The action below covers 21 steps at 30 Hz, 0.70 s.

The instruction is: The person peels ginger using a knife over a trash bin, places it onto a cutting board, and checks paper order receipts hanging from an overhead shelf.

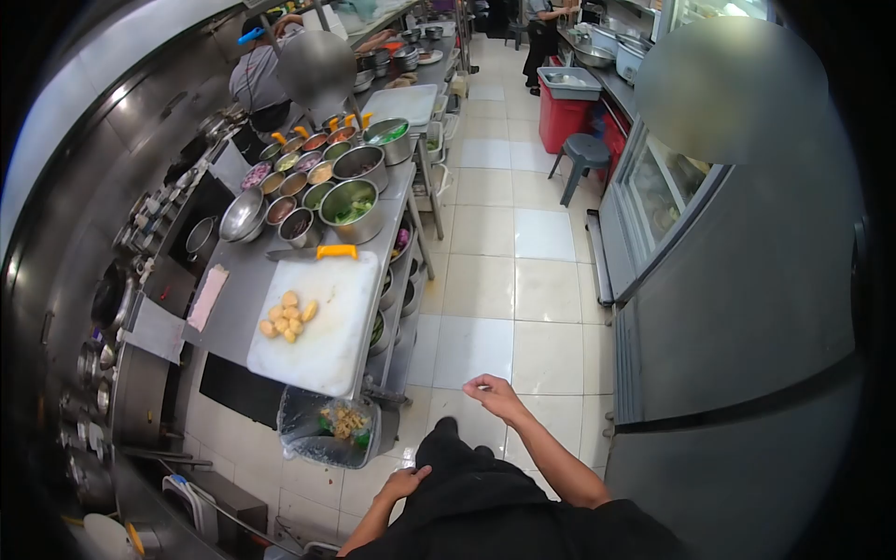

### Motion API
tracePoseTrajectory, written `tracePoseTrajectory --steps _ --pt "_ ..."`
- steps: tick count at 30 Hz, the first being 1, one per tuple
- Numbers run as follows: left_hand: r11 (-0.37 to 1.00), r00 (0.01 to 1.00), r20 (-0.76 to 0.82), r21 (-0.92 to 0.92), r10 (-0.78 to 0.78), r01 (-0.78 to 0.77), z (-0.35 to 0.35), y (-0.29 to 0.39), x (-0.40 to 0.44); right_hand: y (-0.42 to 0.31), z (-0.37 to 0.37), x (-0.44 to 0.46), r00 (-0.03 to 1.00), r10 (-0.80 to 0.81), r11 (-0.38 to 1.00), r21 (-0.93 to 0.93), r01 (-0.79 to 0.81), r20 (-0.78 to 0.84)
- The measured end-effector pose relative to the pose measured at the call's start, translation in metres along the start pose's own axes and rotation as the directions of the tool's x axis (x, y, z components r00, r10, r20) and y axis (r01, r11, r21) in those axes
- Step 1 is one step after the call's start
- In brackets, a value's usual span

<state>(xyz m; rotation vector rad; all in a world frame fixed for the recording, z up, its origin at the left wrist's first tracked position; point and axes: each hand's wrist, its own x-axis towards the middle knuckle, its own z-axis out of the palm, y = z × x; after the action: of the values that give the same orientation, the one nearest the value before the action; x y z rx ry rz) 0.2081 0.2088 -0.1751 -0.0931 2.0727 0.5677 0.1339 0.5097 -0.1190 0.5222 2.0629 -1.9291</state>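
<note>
My right hand (pixel 497 397) hangs over the floor tiles in front of me, its fingers loosely curled in, with nothing visible in them. My left hand (pixel 406 483) is low beside my black clothing; its fingers are partly hidden. Ahead to the left, a white cutting board (pixel 350 322) lies on the end of a steel table. Several peeled, pale yellow pieces (pixel 289 317), possibly ginger or potato, are heaped on it. A knife with a yellow handle (pixel 337 251) rests across the board's far edge. Neither hand touches these things.
A waste bin (pixel 294 431) with scraps stands below the board. Metal pots of greens (pixel 353 207) and several sauces line the table. A tiled aisle (pixel 476 289) runs ahead, past a grey stool (pixel 583 154), a red bin (pixel 562 121) and a fridge (pixel 728 308). People work farther off.
</note>
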Motion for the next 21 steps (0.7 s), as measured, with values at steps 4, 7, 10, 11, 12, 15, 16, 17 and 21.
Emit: tracePoseTrajectory --steps 4,7,10,11,12,15,16,17,21 --pt "0.997 0.998 0.036 0.052 0.047 -0.049 -0.025 0.048 0.044 -0.026 -0.052 0.079 1.0 0.004 1.0 0.024 -0.003 -0.008" --pt "0.989 0.996 0.049 0.127 0.071 -0.077 -0.056 0.1 0.082 -0.004 -0.119 0.147 0.987 0.035 0.999 -0.003 -0.036 -0.156" --pt "0.982 0.989 0.058 0.123 0.134 -0.141 -0.086 0.147 0.147 0.11 -0.215 0.179 0.836 0.05 0.95 -0.232 -0.208 -0.546" --pt "0.967 0.983 0.05 0.177 0.175 -0.181 -0.1 0.175 0.159 0.139 -0.246 0.161 0.759 0.274 0.855 -0.212 -0.474 -0.591" --pt "0.949 0.976 0.04 0.229 0.213 -0.216 -0.121 0.206 0.172 0.192 -0.26 0.14 0.583 0.324 0.884 0.019 -0.467 -0.745" --pt "0.885 0.927 0.03 0.286 0.375 -0.367 -0.161 0.271 0.247 0.275 -0.306 0.021 0.93 0.257 0.261 -0.907 -0.33 -0.264" --pt "0.859 0.905 0.046 0.3 0.422 -0.416 -0.173 0.297 0.272 0.279 -0.307 -0.004 0.929 0.308 0.241 -0.928 -0.285 -0.205" --pt "0.842 0.896 0.044 0.323 0.442 -0.431 -0.193 0.332 0.278 0.279 -0.305 -0.022 0.898 0.405 0.249 -0.924 -0.289 -0.172" --pt "0.768 0.814 -0.021 0.344 0.581 -0.54 -0.257 0.459 0.303 0.23 -0.293 0.031 0.506 0.743 0.402 -0.312 -0.861 -0.439"
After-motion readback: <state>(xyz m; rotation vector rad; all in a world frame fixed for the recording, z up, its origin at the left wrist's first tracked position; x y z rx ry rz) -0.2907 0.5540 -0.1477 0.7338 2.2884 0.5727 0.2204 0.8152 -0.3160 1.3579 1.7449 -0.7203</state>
